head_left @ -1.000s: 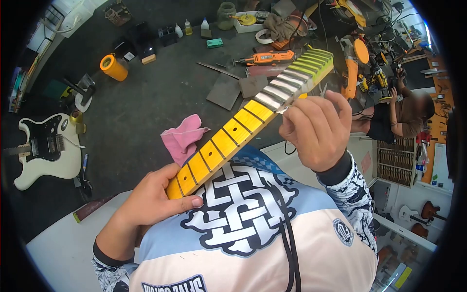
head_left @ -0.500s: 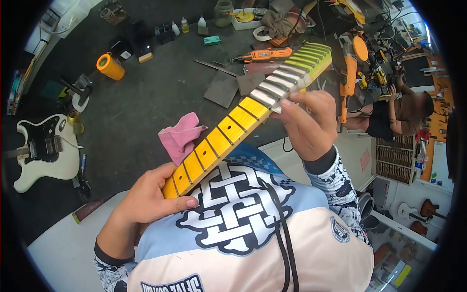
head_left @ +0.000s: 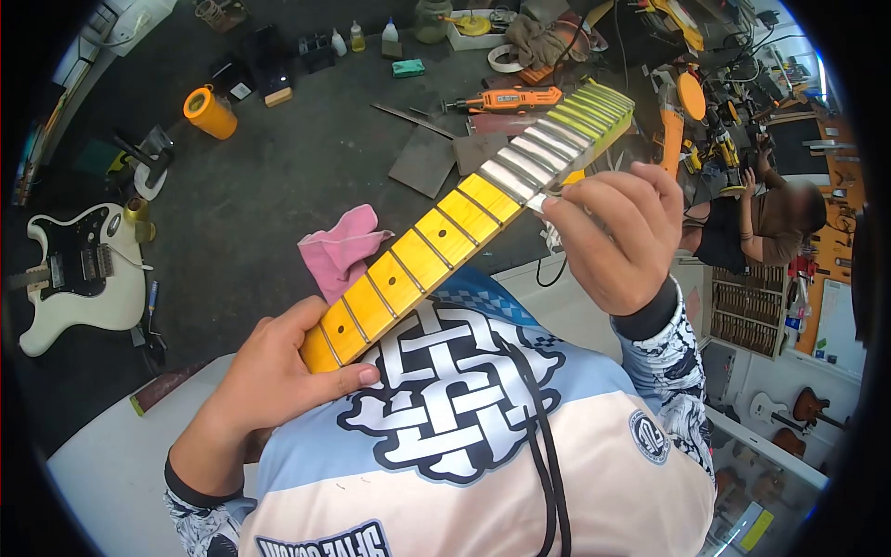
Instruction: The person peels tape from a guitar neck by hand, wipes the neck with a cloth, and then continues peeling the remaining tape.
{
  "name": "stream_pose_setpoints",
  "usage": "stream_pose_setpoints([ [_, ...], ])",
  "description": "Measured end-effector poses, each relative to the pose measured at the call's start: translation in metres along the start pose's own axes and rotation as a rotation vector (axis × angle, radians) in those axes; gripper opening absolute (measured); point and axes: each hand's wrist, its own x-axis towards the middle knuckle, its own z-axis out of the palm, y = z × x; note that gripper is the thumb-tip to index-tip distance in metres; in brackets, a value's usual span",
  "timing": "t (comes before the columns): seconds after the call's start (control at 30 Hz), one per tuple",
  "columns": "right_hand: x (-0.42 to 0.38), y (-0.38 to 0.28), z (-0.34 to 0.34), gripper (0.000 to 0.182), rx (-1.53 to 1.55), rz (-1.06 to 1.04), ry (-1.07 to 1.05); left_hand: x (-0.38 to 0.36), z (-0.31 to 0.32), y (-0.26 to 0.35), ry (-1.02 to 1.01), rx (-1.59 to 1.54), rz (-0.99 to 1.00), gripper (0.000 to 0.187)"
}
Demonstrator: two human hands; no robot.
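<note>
A guitar neck (head_left: pixel 418 265) with a yellow fretboard, dark dots and metal frets slants across my front. My left hand (head_left: pixel 264 371) is wrapped around its lower end, thumb along the near edge. Strips of white tape (head_left: pixel 524 160) cover the wood between frets farther up, and yellow-green tape (head_left: pixel 596 110) covers the far end. Beside the neck's right edge, my right hand (head_left: pixel 617 232) pinches the end of a whitish tape strip (head_left: pixel 536 201) between thumb and index finger. That strip still reaches the fretboard edge; the other fingers are curled loosely.
On the dark bench lie a pink cloth (head_left: pixel 336 251), flat dark plates (head_left: pixel 420 162) and an orange rotary tool (head_left: pixel 515 99). A white guitar body (head_left: pixel 93 311) and an orange cup (head_left: pixel 211 111) are at left. Another person (head_left: pixel 775 218) is at the far right.
My right hand has moved right and slightly down, away from the neck, drawing the tape end outward. The left hand keeps its grip, and the view has shifted slightly.
</note>
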Motion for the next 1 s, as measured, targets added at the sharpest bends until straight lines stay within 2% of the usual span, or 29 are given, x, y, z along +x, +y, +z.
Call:
stream_pose_setpoints([
  [0.2, 0.018, 0.002, -0.011, 0.019, -0.068, -0.096, -0.069, -0.004, -0.001, 0.011, 0.114, 0.176, -0.019, 0.053],
  [0.3, 0.029, 0.0, -0.016, 0.025, 0.026, -0.066, -0.153, -0.007, -0.001, 0.018, 0.137, 0.179, -0.111, 0.055],
  [0.4, 0.033, 0.005, -0.013, 0.022, 0.069, -0.099, -0.16, -0.01, 0.002, 0.014, 0.218, 0.324, 0.057, 0.052],
  [0.6, 0.049, 0.012, -0.012, 0.013, 0.108, -0.129, -0.257, -0.011, 0.003, 0.014, 0.246, 0.431, 0.082, 0.051],
  [1.0, 0.074, 0.029, 0.0, 0.007, 0.17, -0.21, -0.291, -0.014, 0.007, 0.008, 0.284, 0.547, 0.134, 0.048],
])
